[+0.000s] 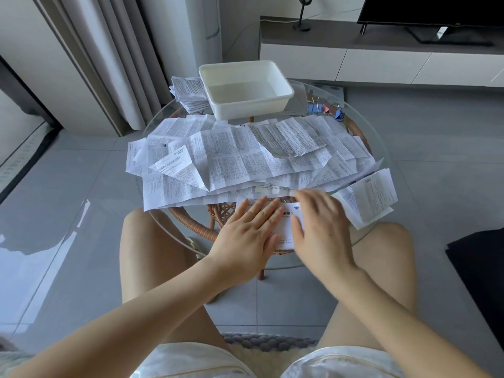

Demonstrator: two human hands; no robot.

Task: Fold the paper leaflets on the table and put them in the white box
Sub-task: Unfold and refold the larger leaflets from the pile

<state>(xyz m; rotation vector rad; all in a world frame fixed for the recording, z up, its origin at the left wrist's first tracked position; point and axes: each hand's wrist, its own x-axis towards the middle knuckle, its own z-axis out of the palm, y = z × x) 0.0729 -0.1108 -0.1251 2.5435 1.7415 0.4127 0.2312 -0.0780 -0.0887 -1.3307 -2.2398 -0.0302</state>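
Both hands lay flat on one leaflet (287,222) at the counter's (364,124) near edge. The left hand (246,230) had its fingers (261,211) straight and slightly spread; the right hand (321,227) was straight-fingered too, blurred at the tips. Between the two hands I read "说明", upright, so the leaflet's head pointed away from the person. Its long axis was covered. Just beyond the fingertips lay the unfolded pile (245,154), and past that the box (245,111), its long side running roughly left to right.
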